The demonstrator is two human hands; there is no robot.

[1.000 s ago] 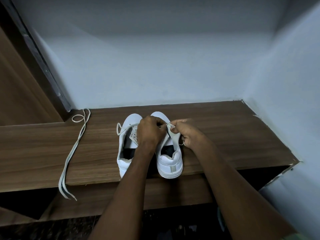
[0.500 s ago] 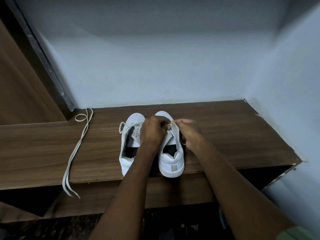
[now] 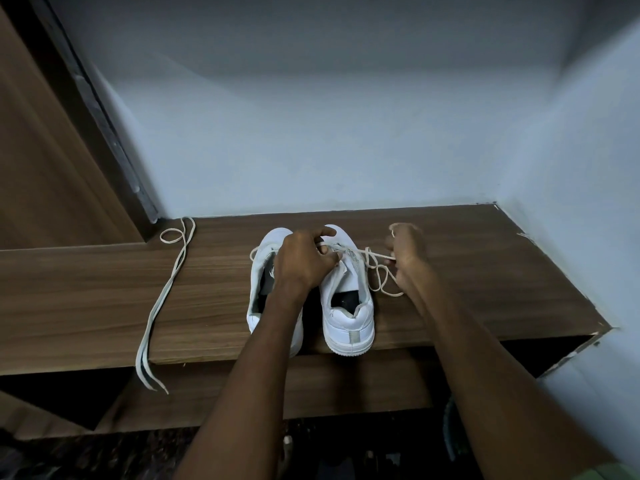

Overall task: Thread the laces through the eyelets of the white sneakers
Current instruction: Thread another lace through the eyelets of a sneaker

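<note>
Two white sneakers stand side by side on the wooden shelf (image 3: 467, 271), heels toward me. My left hand (image 3: 304, 261) rests over the gap between them and grips the front of the right sneaker (image 3: 348, 306), its fingers curled at the eyelets. The left sneaker (image 3: 261, 271) is partly hidden under my left forearm. My right hand (image 3: 405, 254), blurred, pinches a white lace (image 3: 377, 275) that runs taut from the right sneaker's eyelets out to the right, with slack loops lying beside the shoe.
A second loose lace (image 3: 166, 292) lies on the left part of the shelf, its ends hanging over the front edge. Pale walls close the back and right side. A wooden panel (image 3: 41, 168) stands at the left. A dark lower compartment opens below the shelf.
My right hand has moved away from the shoe to the right, drawing the lace out through the eyelets. The left hand has stayed on the sneaker.
</note>
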